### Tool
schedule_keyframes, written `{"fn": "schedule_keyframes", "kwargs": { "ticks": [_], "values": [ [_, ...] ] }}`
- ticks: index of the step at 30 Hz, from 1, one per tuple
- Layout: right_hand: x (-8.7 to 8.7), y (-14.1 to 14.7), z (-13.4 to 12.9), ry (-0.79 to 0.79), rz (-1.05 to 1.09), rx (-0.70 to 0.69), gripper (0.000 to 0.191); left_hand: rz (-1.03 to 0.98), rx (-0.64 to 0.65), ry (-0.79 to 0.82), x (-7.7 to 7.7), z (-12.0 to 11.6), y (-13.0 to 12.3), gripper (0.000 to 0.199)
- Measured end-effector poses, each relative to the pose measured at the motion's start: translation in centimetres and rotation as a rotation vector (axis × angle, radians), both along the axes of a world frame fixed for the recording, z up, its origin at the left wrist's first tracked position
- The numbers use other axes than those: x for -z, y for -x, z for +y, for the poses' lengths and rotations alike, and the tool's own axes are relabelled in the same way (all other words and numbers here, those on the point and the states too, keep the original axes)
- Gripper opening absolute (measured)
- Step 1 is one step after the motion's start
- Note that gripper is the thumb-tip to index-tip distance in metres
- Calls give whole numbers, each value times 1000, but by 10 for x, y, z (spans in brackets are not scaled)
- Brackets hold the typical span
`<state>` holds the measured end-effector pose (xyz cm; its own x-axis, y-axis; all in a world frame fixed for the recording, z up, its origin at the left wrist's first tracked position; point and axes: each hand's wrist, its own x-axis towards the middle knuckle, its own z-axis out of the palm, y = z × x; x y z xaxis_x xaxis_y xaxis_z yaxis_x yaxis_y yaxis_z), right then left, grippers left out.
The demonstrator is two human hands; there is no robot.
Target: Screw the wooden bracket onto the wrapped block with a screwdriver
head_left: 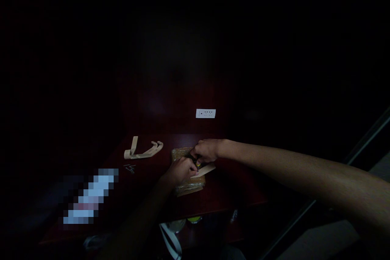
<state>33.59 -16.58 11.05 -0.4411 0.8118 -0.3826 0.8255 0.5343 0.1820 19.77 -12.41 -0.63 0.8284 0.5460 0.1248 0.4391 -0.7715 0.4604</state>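
Observation:
A plastic-wrapped brown block [183, 153] lies on the dark red table, with a pale flat wooden piece [207, 169] resting across it. My left hand [180, 170] is closed at the wooden piece, thumb and fingertips pinched at its near end; anything small between them is too dim to make out. Just above, my right hand [206, 150] is wrapped round a black-and-yellow hand tool [198, 165], which points down at the wood near my left fingertips. Most of the tool is hidden by my fingers.
Left of the block lies a pale wooden part with curved hooks [146, 154], near several small screws or nails [130, 168]. A white socket plate [205, 113] is on the back wall. Below the table edge are a white strap [170, 240] and round containers [177, 225]. The surroundings are very dark.

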Motion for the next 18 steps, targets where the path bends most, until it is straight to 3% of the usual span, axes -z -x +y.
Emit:
{"fn": "schedule_keyframes", "kwargs": {
  "ticks": [10, 18],
  "values": [
    [10, -18, -3, 1, 124, 21, 24, 16, -21, 39, 15, 13, -4, 21],
    [14, -21, 3, -31, 99, 82, 38, 46, -6, 61, 8, 10, -3, 28]
  ]
}}
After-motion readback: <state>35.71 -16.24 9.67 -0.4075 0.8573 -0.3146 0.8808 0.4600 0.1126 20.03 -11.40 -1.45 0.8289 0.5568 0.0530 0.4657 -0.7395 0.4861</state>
